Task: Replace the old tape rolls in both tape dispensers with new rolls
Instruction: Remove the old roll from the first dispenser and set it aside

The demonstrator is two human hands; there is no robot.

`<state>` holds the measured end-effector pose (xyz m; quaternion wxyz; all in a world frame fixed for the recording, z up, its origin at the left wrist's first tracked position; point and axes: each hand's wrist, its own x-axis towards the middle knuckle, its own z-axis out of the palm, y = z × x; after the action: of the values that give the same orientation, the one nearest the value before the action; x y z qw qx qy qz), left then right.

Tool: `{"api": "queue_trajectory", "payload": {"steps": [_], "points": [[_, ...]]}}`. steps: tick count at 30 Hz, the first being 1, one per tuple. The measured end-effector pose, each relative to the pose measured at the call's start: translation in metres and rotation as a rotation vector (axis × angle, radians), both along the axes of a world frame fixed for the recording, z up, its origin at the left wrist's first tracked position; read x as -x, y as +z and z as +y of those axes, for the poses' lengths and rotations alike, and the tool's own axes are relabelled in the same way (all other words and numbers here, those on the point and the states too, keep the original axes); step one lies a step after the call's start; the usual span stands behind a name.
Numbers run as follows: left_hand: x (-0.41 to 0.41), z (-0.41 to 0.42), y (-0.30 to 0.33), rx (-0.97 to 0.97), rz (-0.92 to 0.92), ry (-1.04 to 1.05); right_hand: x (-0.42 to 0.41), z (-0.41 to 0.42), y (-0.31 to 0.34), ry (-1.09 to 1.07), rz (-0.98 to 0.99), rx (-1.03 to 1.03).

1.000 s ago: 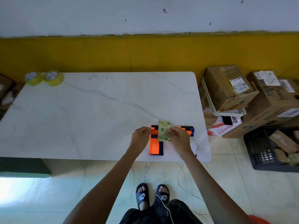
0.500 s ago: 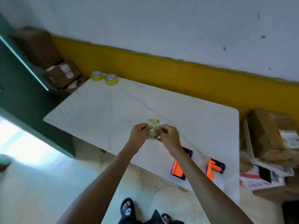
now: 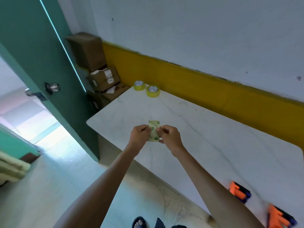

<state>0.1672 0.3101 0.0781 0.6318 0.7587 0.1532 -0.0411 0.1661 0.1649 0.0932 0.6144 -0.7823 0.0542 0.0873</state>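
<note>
Tape rolls, two of them, yellow with white label centres, sit at the far left corner of a white marble-patterned counter (image 3: 205, 129): one roll (image 3: 139, 85) right at the corner, the other roll (image 3: 153, 91) just beside it to the right, apart or barely touching, hard to tell. Two tape dispensers, orange and dark blue, lie at the near right edge of the counter, blurred: one dispenser (image 3: 239, 191) further in, the second dispenser (image 3: 279, 217) closer to the viewer and partly cut off by the frame's lower edge. They are well apart from the rolls.

Above the counter's near left part, both bare arms reach forward. The left hand (image 3: 139, 135) and the right hand (image 3: 171, 137) each pinch, fingers curled, a short strip of pale yellowish tape (image 3: 154, 129) with green printed marks. The strip stands roughly upright between the two hands, its top edge rising above the fingertips.

A green door (image 3: 41, 63) with a metal knob stands open on the left. Brown cardboard boxes (image 3: 98, 69) are stacked in the corner behind the counter. The wall is white above a yellow band. One foot in a dark sandal shows at the bottom edge.
</note>
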Motion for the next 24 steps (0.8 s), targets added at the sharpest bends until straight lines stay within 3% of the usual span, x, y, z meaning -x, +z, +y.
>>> {"api": "queue_trajectory", "payload": {"steps": [9,24], "points": [[-0.066,0.073,0.003,-0.036,0.019,0.02,-0.064,0.071,0.002,-0.004,0.015,-0.045],[-0.255,0.077,-0.018,-0.032,0.093,-0.175,-0.233,0.08,-0.035,-0.188,0.106,-0.151]]}}
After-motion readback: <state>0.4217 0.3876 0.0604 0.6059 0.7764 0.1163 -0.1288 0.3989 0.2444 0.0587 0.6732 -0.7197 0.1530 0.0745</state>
